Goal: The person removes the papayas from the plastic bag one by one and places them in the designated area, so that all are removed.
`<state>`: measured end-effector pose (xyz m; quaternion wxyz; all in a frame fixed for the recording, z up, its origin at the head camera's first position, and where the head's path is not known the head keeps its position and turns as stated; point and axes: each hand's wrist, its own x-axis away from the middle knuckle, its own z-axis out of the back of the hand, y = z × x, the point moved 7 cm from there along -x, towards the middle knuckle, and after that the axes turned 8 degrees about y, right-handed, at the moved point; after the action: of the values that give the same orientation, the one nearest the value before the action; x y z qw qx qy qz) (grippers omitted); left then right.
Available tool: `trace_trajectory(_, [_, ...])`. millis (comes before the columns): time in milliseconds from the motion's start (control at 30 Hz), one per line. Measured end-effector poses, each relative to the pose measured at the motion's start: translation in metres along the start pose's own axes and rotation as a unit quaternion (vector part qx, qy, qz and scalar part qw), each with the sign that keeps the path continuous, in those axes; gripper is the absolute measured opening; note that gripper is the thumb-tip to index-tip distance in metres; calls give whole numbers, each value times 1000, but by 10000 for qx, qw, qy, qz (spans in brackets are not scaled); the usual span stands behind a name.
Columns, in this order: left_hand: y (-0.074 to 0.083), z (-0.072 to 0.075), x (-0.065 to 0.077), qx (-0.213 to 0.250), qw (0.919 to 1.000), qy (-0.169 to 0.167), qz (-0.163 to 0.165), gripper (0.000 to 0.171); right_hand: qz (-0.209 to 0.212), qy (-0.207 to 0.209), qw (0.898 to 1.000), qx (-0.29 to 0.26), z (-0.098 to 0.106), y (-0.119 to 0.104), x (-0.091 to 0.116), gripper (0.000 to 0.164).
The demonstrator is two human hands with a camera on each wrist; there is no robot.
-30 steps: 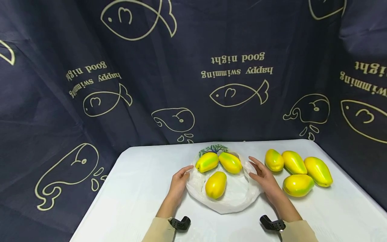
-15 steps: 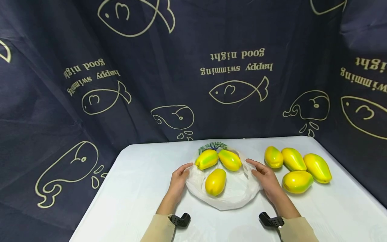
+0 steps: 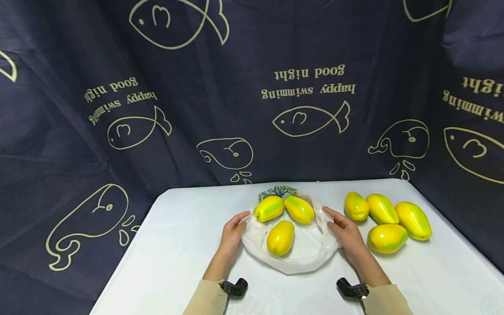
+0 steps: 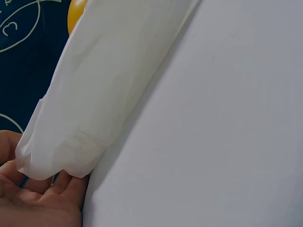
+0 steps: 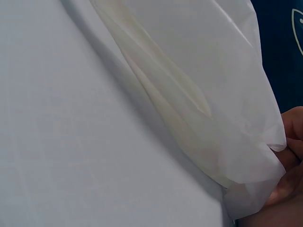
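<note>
A thin white plastic bag (image 3: 289,264) lies spread open on the table, with a green tree print at its far side. Inside it are three yellow-green fruits that look like mangoes: one at the near side (image 3: 281,238), one far left (image 3: 269,208) and one far right (image 3: 299,209). My left hand (image 3: 232,234) holds the bag's left edge between thumb and fingers; the left wrist view shows the film (image 4: 94,94) running into that grip. On the opposite side my right hand (image 3: 346,232) pinches the right edge, where the film (image 5: 203,123) bunches at the fingertips.
Several more such fruits (image 3: 387,239) lie grouped on the white table (image 3: 181,245), right of my right hand. A dark curtain (image 3: 236,109) with fish and whale drawings hangs behind the table's far edge and along both sides.
My right hand's fingers have closed in on the bag's right edge since a second ago. The left hand has barely moved, and the fruits stay where they lie.
</note>
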<state>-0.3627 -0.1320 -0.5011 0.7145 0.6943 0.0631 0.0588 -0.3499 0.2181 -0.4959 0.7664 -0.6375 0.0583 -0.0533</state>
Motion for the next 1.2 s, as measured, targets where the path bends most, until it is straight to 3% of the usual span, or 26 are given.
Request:
trace_trajectory(267, [12, -2, -2, -200, 9990, 191, -364, 37, 21, -59, 9999, -119, -1, -2, 2, 54])
trace_trajectory(400, [28, -2, 0, -314, 9947, 331, -924, 38, 27, -75, 9999, -139, -1, -2, 2, 54])
trace_trajectory(600, [61, -6, 13, -647, 9814, 465, -1749, 38, 45, -87, 9998, -180, 0, -2, 1, 54])
trace_trajectory(867, [82, -32, 34, -891, 9741, -287, -2058, 43, 68, -77, 9998, -145, 0, -3, 1, 54])
trace_trajectory(1033, [78, -48, 43, -1216, 9654, -857, -2140, 47, 73, -64, 9999, -138, 0, -2, 1, 55])
trace_trajectory(1200, [68, -59, 47, -1558, 9582, -1307, -2012, 53, 114, -89, 9998, -109, 0, -2, 1, 55])
